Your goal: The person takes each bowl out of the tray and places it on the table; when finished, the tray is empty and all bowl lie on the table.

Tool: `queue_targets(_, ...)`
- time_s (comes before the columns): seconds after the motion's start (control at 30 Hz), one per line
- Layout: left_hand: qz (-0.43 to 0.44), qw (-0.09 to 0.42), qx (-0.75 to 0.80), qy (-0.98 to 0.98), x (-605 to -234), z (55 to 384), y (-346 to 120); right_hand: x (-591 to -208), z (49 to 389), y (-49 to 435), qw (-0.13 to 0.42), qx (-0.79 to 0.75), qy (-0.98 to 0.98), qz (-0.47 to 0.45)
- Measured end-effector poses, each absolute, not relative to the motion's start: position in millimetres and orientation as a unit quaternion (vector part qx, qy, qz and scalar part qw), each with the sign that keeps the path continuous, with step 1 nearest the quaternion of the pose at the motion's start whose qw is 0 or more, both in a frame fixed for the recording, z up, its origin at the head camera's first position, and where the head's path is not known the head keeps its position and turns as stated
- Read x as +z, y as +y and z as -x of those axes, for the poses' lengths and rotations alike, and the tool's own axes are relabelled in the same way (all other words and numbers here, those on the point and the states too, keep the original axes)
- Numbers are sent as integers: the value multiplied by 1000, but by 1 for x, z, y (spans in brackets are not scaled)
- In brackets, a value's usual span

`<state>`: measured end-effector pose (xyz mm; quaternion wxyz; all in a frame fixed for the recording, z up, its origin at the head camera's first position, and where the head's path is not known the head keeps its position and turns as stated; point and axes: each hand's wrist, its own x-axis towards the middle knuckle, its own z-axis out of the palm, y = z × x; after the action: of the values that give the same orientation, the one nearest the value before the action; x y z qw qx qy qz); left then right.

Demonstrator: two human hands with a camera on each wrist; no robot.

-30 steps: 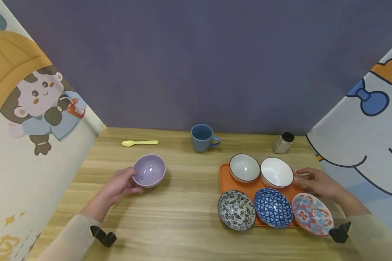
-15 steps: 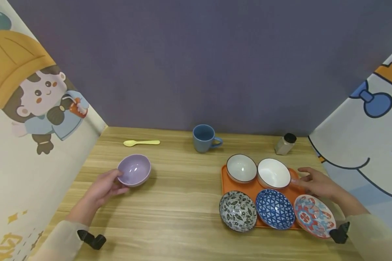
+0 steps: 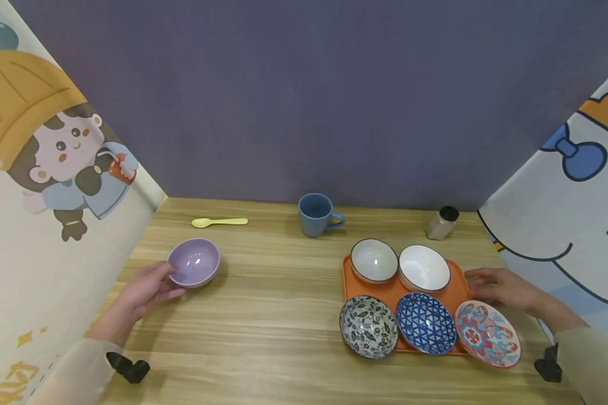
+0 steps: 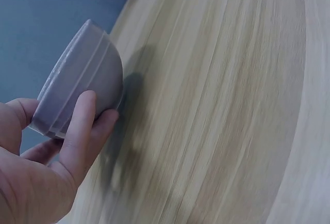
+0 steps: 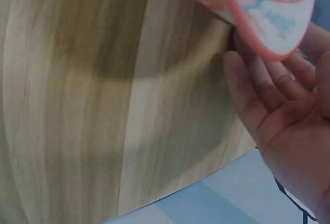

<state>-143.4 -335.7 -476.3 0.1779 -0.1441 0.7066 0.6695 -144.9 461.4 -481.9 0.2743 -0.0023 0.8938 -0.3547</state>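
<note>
On the left, my left hand (image 3: 149,287) pinches a purple bowl (image 3: 195,262) by its near left rim, thumb at the rim and fingers spread under the outer wall. The left wrist view shows the bowl (image 4: 85,77) from the side, close over the table with its shadow beside it. My right hand (image 3: 504,289) is at the right edge of an orange tray (image 3: 458,281), fingers loosely bent and holding nothing. In the right wrist view its fingers (image 5: 258,87) lie beside and partly behind a red-and-blue patterned dish (image 5: 273,17).
Two white bowls with dark rims, one left (image 3: 374,261) and one right (image 3: 424,269), sit on the tray. Along its front lie a black-and-white leafy dish (image 3: 369,327) and a blue patterned dish (image 3: 426,324). Behind are a blue mug (image 3: 314,215), a yellow spoon (image 3: 219,222) and a black-capped jar (image 3: 442,223).
My left hand has carried the purple bowl leftward. My right hand has drawn back slightly rightward from the right white bowl; the two white bowls have shifted slightly left on the tray.
</note>
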Motion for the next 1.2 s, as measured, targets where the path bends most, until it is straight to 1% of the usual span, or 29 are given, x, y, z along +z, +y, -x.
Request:
queue_targets(0.37, 156, 167, 673, 703, -483, 144, -357, -489, 147, 463, 252, -320, 913, 27)
queue_targets(0.67, 174, 165, 678, 695, -486, 140, -363, -490, 147, 462, 226, -292, 928, 45)
queue_targets(1.07, 181, 127, 739, 636, -488, 142, -372, -491, 146, 461, 219, -290, 931, 40)
queue_targets(1.2, 177, 127, 741, 636, -490, 142, -373, -492, 146, 461, 215, -286, 933, 38)
